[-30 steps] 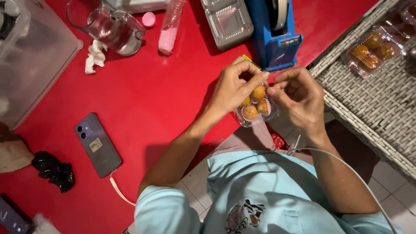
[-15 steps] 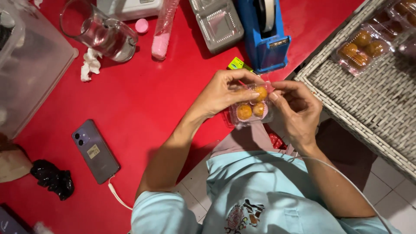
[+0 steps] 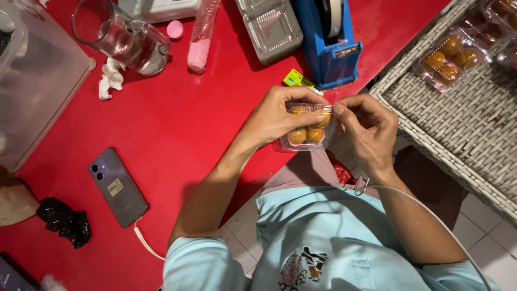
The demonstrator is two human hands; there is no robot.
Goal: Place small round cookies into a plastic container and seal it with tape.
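Observation:
A small clear plastic box with round golden-brown pastries inside is held over the edge of the red table. My left hand grips the box from the left, fingers curled over its top. My right hand pinches the box's right edge with thumb and fingers. A blue tape dispenser stands just beyond the hands, with a small yellow-green label beside it.
A grey wicker tray at the right holds filled clear boxes. On the table: empty clear boxes, a glass jug, a bottle of pink cups, a purple phone, a black crumpled bag, a clear bin.
Both hands have kept hold of the pastry box and lowered it slightly toward me. The right fingers shifted along the box's right edge.

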